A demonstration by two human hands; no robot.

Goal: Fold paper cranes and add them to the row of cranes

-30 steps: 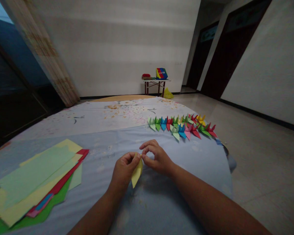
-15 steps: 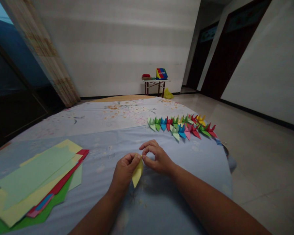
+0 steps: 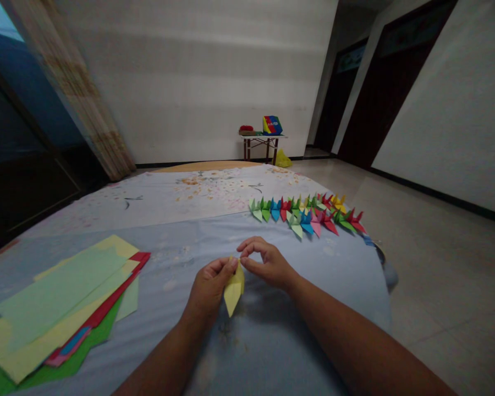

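The left hand [image 3: 209,283] pinches folded yellow paper [image 3: 232,296] while the right hand [image 3: 270,264], curled nearly closed at its tip, hold unclear, seems mid-shaping, next calling for precise creasing.

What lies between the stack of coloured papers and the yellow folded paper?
Going from the stack of coloured papers: first blue cloth, then the left hand, which holds the yellow folded paper. The head view shows this.

**Brights over pale florals**

Folded piece [image 3: 233,294], centre: plain pale yellow.
Paper stack [image 3: 66,297], lower left: mint, pale yellow, red, green, pink, blue.
Paper figures [image 3: 306,223], right of centre: mixed greens, blue, red, pink, yellow.
Bench cover [image 3: 268,341]: light blue lower frame, white with orange-pink floral mid-frame.
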